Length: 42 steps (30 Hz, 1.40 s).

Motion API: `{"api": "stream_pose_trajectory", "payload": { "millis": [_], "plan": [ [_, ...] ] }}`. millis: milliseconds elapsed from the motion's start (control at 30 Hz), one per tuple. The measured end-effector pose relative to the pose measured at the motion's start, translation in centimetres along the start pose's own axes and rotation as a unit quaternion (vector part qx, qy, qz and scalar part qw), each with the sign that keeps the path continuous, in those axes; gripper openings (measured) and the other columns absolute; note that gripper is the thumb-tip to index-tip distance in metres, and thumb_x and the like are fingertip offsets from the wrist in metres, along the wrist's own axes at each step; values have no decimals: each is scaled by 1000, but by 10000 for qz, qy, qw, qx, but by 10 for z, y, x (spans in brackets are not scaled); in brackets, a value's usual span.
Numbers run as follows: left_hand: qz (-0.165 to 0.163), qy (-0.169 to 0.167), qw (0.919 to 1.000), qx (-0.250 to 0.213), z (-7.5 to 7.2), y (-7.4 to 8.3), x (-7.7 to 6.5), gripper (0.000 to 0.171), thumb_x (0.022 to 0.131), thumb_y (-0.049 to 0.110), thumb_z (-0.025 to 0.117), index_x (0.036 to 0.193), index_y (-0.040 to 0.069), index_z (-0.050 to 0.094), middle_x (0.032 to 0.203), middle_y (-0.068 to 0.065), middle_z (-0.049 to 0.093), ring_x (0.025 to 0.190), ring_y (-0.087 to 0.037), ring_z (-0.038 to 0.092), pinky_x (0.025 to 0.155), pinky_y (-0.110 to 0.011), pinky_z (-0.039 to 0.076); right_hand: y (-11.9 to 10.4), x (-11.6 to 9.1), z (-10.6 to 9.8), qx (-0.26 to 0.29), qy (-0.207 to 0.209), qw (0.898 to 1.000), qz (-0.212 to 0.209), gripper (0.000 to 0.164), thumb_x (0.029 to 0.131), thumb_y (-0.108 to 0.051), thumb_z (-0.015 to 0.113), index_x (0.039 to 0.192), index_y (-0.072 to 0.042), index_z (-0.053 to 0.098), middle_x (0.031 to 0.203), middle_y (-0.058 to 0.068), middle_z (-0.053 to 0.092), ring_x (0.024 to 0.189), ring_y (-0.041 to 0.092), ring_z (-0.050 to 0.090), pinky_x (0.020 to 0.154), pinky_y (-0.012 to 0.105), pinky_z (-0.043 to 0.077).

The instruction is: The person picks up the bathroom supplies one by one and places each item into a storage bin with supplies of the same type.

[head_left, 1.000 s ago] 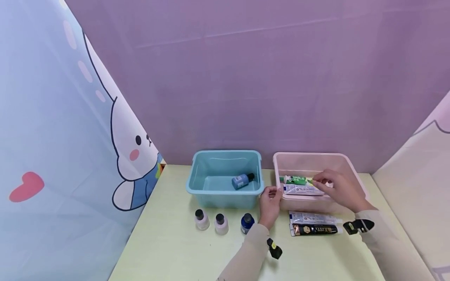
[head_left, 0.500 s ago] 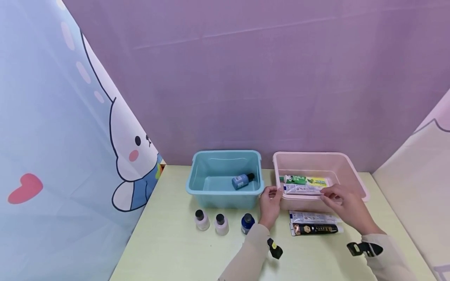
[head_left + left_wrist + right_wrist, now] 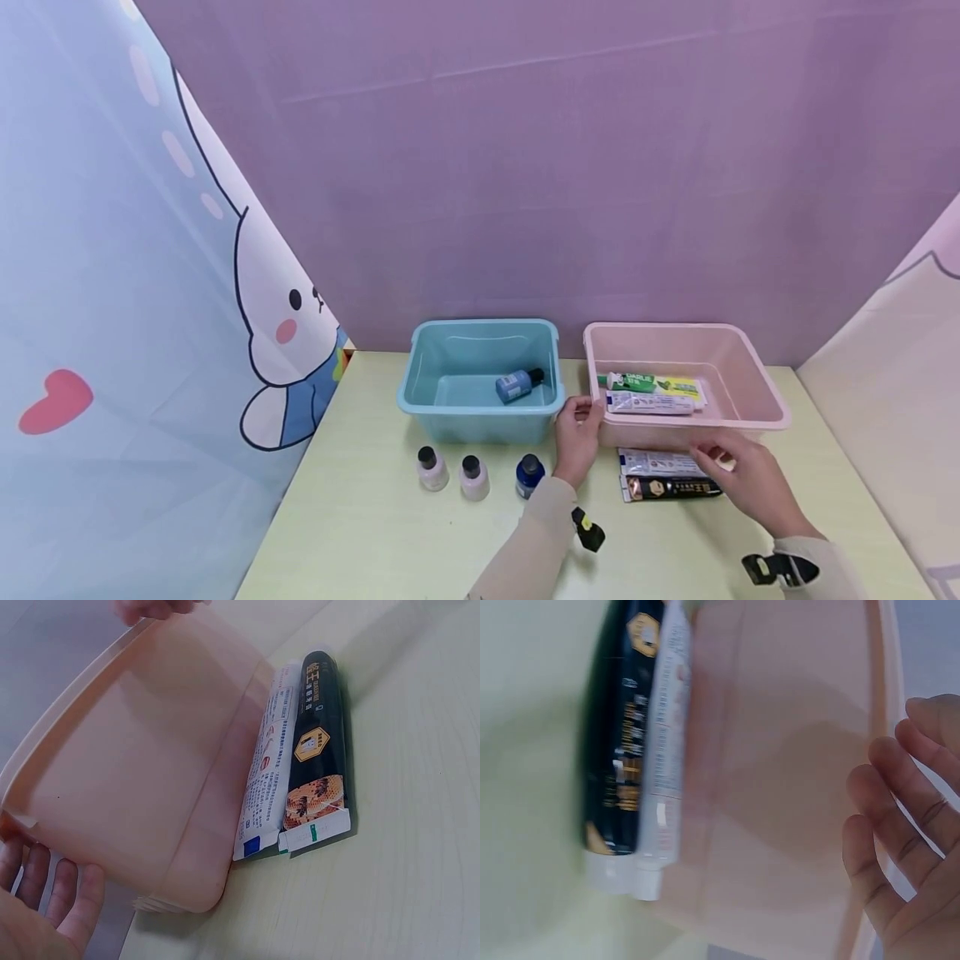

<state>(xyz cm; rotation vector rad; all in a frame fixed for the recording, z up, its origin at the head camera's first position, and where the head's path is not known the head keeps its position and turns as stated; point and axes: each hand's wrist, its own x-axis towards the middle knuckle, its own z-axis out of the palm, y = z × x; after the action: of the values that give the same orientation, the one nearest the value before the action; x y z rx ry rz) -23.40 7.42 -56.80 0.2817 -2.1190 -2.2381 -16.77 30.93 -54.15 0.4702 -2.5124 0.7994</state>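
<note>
Pink rectangular plastic bin [image 3: 648, 436]: my left hand [image 3: 577, 442] grips corner. Before bin: right hand [image 3: 744, 479], loosely bent, empty; white plastic tube [image 3: 658, 463], black plastic tube [image 3: 673, 488], so close I could snag both.

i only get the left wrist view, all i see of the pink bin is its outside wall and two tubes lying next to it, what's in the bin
Observer: The head view looks into the pink bin: a green and yellow tube lies in it, with a white tube on its near side.
Operator: ok, the right hand is cut off at my top edge, has it got a tube
Observer: No tube shows in it; the right wrist view has its fingers loosely bent and apart from the tubes outside the bin.
</note>
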Motion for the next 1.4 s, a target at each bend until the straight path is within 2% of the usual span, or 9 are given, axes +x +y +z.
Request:
{"api": "stream_pose_trajectory", "payload": {
  "millis": [133, 367, 433, 533, 633, 700, 967, 1167, 1400],
  "plan": [
    [-21, -15, 10000, 10, 0, 0, 0, 12, 100, 29, 66, 108, 20, 68, 103, 6, 64, 96, -13, 58, 77, -23, 55, 4, -10, 8, 71, -100, 9999, 104, 25, 77, 1, 82, 89, -18, 71, 80, -12, 66, 73, -8, 55, 61, 25, 53],
    [-27, -31, 10000, 32, -1, -2, 0, 14, 101, 31, 66, 109, 20, 68, 105, 6, 64, 97, -12, 59, 80, -27, 56, 13, -25, 24, 82, -482, 9978, 458, 22, 78, -6, 84, 95, -14, 74, 85, -11, 65, 75, -6, 55, 62, 26, 51],
    [-20, -27, 10000, 25, -1, -1, 0, 14, 100, 31, 66, 109, 20, 68, 104, 6, 64, 97, -12, 59, 79, -26, 56, 15, -29, 28, -72, -657, 9960, 609, 22, 78, -9, 86, 96, -15, 75, 91, -7, 68, 79, 2, 61, 68, 32, 54],
    [-11, -23, 10000, 16, -1, -1, 0, 13, 100, 30, 66, 109, 20, 68, 104, 6, 65, 97, -12, 59, 78, -25, 56, 19, -33, 33, -229, -930, 9923, 787, 25, 78, -12, 87, 100, -14, 76, 106, 6, 72, 95, 24, 69, 82, 49, 56],
    [1, -15, 10000, -3, -1, -1, 0, 13, 100, 29, 66, 109, 20, 68, 104, 6, 65, 96, -12, 59, 79, -26, 56, 22, -37, 37, -279, -1151, 9892, 860, 28, 78, -13, 86, 104, -11, 75, 119, 18, 69, 111, 42, 64, 92, 64, 50],
    [8, -11, 10000, -17, -1, -1, 0, 12, 100, 29, 66, 109, 20, 68, 103, 6, 65, 96, -12, 59, 79, -27, 57, 24, -38, 38, -301, -1235, 9879, 891, 29, 79, -14, 85, 106, -10, 75, 123, 22, 67, 116, 46, 60, 94, 66, 47],
    [21, -9, 10000, 38, -1, 0, -1, 13, 101, 29, 65, 110, 20, 68, 104, 6, 64, 97, -12, 58, 78, -24, 56, 22, -42, 41, -452, -1334, 9859, 905, 33, 77, -16, 86, 108, -10, 75, 121, 21, 67, 113, 44, 59, 92, 67, 48],
    [1, 12, 10000, 36, -1, 1, -1, 13, 101, 29, 65, 110, 20, 68, 105, 6, 64, 97, -12, 58, 77, -22, 55, 25, -44, 46, -834, -1091, 9889, 569, 35, 73, -14, 89, 105, -10, 76, 107, 10, 68, 99, 34, 62, 82, 59, 54],
    [-40, 11, 10000, 47, -1, 1, -2, 14, 101, 31, 66, 110, 21, 68, 105, 7, 64, 97, -12, 57, 78, -23, 55, 28, -47, 52, -1141, -933, 9886, 303, 37, 68, -12, 91, 103, -10, 77, 101, 5, 66, 92, 28, 61, 76, 53, 54]
  ]
}}
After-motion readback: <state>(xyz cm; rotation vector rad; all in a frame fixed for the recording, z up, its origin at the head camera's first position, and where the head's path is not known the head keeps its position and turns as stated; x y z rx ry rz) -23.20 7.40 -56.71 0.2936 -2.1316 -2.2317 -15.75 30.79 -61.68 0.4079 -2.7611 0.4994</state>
